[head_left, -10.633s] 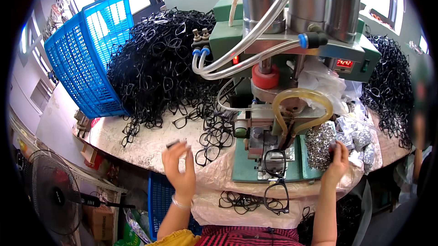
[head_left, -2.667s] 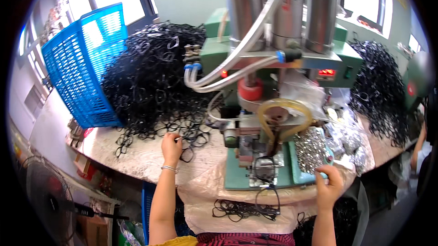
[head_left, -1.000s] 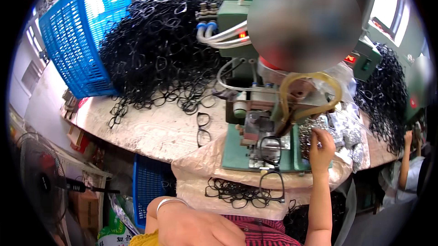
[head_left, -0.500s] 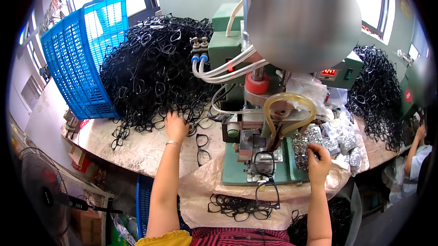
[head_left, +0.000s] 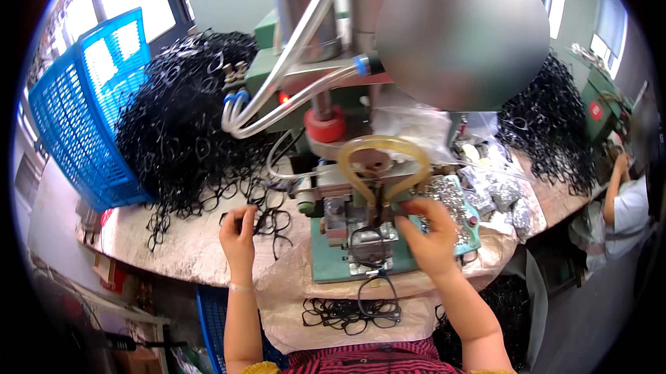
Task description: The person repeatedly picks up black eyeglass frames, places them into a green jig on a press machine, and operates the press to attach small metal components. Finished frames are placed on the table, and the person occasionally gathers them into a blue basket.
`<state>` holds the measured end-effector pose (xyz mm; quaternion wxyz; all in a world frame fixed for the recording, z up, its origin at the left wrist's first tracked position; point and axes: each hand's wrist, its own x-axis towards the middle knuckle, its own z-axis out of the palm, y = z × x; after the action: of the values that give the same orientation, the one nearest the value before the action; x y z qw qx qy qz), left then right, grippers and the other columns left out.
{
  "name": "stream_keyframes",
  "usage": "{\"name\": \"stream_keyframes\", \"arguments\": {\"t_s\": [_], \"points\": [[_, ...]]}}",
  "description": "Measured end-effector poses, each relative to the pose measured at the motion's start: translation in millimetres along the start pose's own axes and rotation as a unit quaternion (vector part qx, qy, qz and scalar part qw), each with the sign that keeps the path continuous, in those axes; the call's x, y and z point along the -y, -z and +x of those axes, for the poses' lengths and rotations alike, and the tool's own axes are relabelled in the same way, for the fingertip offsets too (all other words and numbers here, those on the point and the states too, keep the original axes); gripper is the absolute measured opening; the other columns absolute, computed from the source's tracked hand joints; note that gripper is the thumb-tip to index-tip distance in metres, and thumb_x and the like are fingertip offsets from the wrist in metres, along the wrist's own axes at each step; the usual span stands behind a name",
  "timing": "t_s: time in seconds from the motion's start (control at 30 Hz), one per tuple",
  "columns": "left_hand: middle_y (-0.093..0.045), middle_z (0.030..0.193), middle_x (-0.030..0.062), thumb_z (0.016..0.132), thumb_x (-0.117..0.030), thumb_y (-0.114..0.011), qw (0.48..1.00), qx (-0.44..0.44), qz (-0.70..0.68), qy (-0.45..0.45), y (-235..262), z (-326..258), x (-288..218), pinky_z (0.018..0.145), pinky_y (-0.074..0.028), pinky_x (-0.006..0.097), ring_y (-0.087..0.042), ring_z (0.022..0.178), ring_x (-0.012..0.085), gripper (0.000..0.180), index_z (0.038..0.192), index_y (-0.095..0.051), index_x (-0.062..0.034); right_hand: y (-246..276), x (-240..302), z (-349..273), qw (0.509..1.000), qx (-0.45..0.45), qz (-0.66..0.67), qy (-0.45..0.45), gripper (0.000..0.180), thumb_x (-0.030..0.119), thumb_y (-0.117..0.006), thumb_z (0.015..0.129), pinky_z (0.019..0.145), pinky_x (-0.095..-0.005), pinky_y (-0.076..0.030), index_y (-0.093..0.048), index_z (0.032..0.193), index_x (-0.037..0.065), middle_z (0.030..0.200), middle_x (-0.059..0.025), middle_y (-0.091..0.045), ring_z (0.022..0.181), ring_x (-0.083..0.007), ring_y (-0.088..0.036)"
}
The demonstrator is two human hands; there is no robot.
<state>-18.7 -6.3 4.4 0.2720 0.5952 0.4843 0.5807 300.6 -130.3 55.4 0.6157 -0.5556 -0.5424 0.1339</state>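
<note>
My left hand hovers over the left part of the table, its fingers closed on a black eyeglass frame partly hidden by them. Beside it another black frame lies on the tabletop. At the green bench press, my right hand reaches in from the right, thumb and forefinger pinched close to the tool head. Whatever sits between those fingertips is too small to make out. Below the tool, an eyeglass frame rests on the metal fixture, one rim hanging over the front edge. Small shiny metal parts lie behind the right hand.
A large heap of black frames spills from a tipped blue basket. More frames lie on the sheet before me. Bags of metal parts and another frame heap stand right. A co-worker's arm shows far right.
My right hand has moved left from the metal parts to the press tool. My left hand has drawn back from the heap with a frame. The whole view has shifted.
</note>
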Motion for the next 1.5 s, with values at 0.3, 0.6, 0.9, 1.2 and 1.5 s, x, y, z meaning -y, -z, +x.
{"name": "stream_keyframes", "arguments": {"t_s": [0.3, 0.6, 0.9, 1.2, 1.5], "points": [[-0.07, 0.079, 0.0154, 0.098, -0.011, -0.058, 0.949, 0.063, -0.022, -0.307, -18.7, -55.2, -110.6, 0.066, -0.047, 0.03, -0.059, 0.067, 0.0194, 0.022, 0.079, -0.049, -0.0016, -27.0, 10.1, -1.6, 0.966, -0.008, 0.205, -0.157, 0.043, 0.001, -0.071, 0.081, 0.086, -0.0229, -0.046, -0.052, 0.119, -0.003, 0.089, -0.0046, -0.067, 0.091, -0.0093, -0.061], [-0.074, 0.091, 0.0023, 0.077, -0.03, -0.082, 0.782, 0.304, 0.053, -0.542, -46.1, -56.1, -184.8, 0.061, -0.056, 0.031, -0.063, 0.071, 0.0192, 0.041, 0.067, -0.046, -0.0127, -15.9, 44.8, -8.2, 0.975, 0.057, 0.181, -0.119, 0.048, 0.002, -0.068, 0.084, 0.095, -0.0312, -0.047, -0.052, 0.129, -0.001, 0.117, -0.0093, -0.065, 0.105, -0.0161, -0.063], [-0.064, 0.086, 0.0028, 0.077, -0.025, -0.079, 0.764, 0.317, 0.046, -0.561, -83.8, -65.7, -164.5, 0.066, -0.055, 0.029, -0.063, 0.078, 0.0188, 0.026, 0.075, -0.058, -0.0104, 57.4, -89.0, -18.1, 0.932, -0.016, -0.362, -0.015, 0.026, 0.016, -0.078, 0.072, 0.108, -0.0481, -0.037, -0.073, 0.096, 0.01, 0.13, -0.0267, -0.056, 0.133, -0.0427, -0.045], [-0.072, 0.104, 0.0062, 0.076, -0.042, -0.081, 0.794, 0.358, 0.04, -0.49, -53.1, -76.1, -165.3, 0.084, -0.058, 0.035, -0.066, 0.079, 0.021, 0.041, 0.087, -0.059, -0.0085, 56.1, -85.1, -21.4, 0.955, -0.107, -0.276, 0.026, 0.011, 0.004, -0.069, 0.082, 0.101, -0.0448, -0.046, -0.074, 0.092, 0.002, 0.107, -0.0206, -0.069, 0.116, -0.0394, -0.06], [-0.061, 0.115, 0.0143, 0.099, -0.01, -0.05, 0.944, -0.17, 0.075, -0.271, 57.9, -16.4, -108.3, 0.098, -0.045, 0.038, -0.058, 0.106, 0.0245, 0.018, 0.112, -0.058, 0.0004, 43.2, -100.8, -19.7, 0.966, -0.186, 0.048, -0.172, 0.011, 0.011, -0.065, 0.094, 0.075, -0.022, -0.043, -0.07, 0.095, 0.001, 0.088, 0.0008, -0.064, 0.08, -0.0057, -0.052]]}}
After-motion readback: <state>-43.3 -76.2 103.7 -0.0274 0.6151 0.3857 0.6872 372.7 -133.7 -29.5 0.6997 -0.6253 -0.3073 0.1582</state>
